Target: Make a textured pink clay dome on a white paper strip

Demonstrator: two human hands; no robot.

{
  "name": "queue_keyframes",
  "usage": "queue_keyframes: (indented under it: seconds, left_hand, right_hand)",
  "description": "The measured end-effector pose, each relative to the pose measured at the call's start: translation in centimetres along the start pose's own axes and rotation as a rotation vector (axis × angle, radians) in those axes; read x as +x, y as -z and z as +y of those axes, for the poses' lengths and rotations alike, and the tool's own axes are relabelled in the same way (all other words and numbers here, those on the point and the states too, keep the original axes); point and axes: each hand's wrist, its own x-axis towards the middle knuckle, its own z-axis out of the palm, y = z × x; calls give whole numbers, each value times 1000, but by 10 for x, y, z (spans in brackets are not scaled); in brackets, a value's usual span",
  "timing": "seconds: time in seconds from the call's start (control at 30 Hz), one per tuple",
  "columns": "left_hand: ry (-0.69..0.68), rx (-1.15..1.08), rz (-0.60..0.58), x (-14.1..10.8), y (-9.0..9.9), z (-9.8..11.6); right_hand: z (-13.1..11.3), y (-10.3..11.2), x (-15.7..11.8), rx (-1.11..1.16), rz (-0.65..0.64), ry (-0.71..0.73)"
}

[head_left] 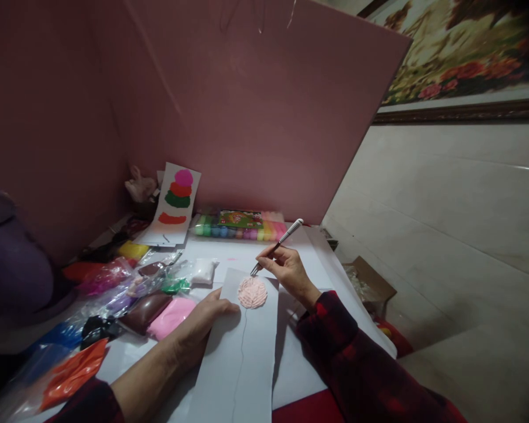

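A long white card [229, 367] slants up from the bottom of the view, held at its left edge by my left hand [205, 320], the thumb lying on its face. Near the top of the card is a round patch of pale pink clay [253, 292] with a ridged surface, and a thin wavy line runs down below it. My right hand [288, 270] pinches a fork [278, 242] with a striped handle. The fork's tines point down at the upper edge of the pink patch; whether they touch it I cannot tell.
Bags of coloured clay [147, 311] cover the table's left side. A pack of clay tubes [240, 225] lies at the back, beside a propped card with coloured blobs [175, 202]. A cardboard box [370, 279] sits beyond the right edge.
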Motion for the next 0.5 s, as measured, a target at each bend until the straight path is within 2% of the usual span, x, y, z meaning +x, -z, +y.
queue_keyframes:
  seconds: [0.2,0.5]
  left_hand:
    - [-11,-29,-19,0,0,0]
    - [-8,-1,-8,-1,-2,1]
  right_hand:
    - [0,-2,0,56,37,17]
    - [2,-3,0,56,27,4]
